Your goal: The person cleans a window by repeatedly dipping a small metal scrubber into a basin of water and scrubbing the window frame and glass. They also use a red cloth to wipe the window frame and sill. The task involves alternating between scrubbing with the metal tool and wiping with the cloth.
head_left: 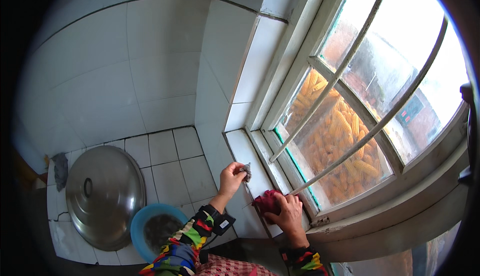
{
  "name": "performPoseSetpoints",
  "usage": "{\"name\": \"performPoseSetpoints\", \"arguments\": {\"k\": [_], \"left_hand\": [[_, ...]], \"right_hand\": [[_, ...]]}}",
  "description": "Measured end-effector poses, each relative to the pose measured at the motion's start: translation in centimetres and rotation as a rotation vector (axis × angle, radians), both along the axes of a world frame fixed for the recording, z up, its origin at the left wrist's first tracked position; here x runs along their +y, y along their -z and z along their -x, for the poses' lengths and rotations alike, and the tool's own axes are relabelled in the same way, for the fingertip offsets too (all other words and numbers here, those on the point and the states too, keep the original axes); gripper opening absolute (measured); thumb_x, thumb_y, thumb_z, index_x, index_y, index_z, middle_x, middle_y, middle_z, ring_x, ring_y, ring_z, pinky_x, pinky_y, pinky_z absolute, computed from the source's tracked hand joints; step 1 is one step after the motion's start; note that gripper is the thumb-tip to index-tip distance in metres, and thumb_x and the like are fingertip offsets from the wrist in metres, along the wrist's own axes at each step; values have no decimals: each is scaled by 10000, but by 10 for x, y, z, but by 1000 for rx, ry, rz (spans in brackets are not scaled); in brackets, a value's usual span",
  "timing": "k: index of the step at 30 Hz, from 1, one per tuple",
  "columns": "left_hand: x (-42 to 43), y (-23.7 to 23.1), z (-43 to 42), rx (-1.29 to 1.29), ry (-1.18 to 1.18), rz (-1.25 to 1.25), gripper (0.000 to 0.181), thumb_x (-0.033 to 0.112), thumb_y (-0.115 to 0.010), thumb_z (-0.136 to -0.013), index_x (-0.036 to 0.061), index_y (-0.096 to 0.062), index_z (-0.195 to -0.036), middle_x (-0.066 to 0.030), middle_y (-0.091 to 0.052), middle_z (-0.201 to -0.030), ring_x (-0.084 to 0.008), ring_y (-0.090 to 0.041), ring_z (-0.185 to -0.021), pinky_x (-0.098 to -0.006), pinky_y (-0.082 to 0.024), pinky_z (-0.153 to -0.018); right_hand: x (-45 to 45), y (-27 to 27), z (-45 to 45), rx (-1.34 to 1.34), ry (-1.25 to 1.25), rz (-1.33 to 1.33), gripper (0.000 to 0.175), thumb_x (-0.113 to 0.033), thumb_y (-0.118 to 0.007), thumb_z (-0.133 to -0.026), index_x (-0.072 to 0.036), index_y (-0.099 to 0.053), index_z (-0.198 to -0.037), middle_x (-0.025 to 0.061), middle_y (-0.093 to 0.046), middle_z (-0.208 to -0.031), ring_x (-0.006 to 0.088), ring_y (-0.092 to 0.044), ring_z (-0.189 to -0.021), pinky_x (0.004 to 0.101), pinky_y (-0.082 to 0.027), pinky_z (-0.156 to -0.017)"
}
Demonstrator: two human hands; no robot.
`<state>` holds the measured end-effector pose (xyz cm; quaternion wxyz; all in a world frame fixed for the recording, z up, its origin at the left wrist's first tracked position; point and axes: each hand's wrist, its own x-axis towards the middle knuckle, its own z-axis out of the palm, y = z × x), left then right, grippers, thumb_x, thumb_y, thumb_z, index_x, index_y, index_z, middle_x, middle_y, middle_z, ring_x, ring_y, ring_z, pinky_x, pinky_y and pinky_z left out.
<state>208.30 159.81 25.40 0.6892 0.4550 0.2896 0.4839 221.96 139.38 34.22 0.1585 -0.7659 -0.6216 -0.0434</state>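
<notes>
Between the thumb and fingers of my left hand (231,181) is a small crumpled grey wad (246,172), perhaps a scrap of cloth or steel wool. That hand is just over the inner edge of the white-tiled window sill (250,159). My right hand (288,213) grips a bunched dark red cloth (269,204) and presses it on the sill near the foot of a window bar. The wooden window frame (282,178) rises beside the cloth, its paint worn.
A large domed metal lid (108,201) covers part of the tiled counter (165,180). Beside it stands a blue basin (140,219) with murky water. A grey rag (60,169) lies at the counter's far left. Metal bars (337,73) cross the window; corn cobs (341,137) are piled outside.
</notes>
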Motion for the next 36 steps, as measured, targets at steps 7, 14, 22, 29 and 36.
{"name": "performPoseSetpoints", "arguments": {"k": [7, 14, 22, 29, 36], "left_hand": [[11, -19, -53, 143, -127, -365, 155, 19, -686, -858, 16, -691, -1013, -60, -730, -880, -130, -691, -810, -300, -566, -751], [6, -10, -79, 150, -279, -369, 185, 17, -686, -859, -4, -678, -1043, -105, -724, -914, -171, -700, -819, -317, -563, -767], [5, -6, -76, 166, -216, -394, 182, 5, -665, -864, -7, -671, -1046, -135, -727, -949, -206, -724, -857, -326, -572, -785], [6, -10, -73, 136, -166, -372, 173, 19, -665, -869, -4, -672, -1040, -104, -723, -905, -159, -702, -804, -303, -566, -741], [5, -11, -70, 88, -137, -364, 181, 52, -688, -873, -1, -675, -1047, -70, -720, -877, -125, -682, -762, -284, -566, -715]], "right_hand": [[1, 11, 1, -25, -114, -240, 368, -110, -822, -592, -152, -671, -925, 65, -585, -824, 314, -591, -834, 437, -474, -700], [20, -53, 6, 238, 28, -574, 450, 20, -811, -525, -75, -691, -949, 122, -613, -869, 358, -609, -863, 436, -512, -765], [147, -210, 12, 122, -163, -952, 386, 33, -798, -643, -51, -675, -999, 110, -611, -911, 263, -641, -867, 366, -533, -763], [279, -424, -19, -144, -146, -1313, 292, -104, -752, -807, -96, -696, -1094, 143, -635, -1016, 343, -629, -1010, 451, -510, -884], [357, -427, -49, -405, -101, -1189, 862, -202, -828, -769, -112, -378, -1500, 220, -522, -1422, 405, -495, -1309, 511, -395, -1081]]}}
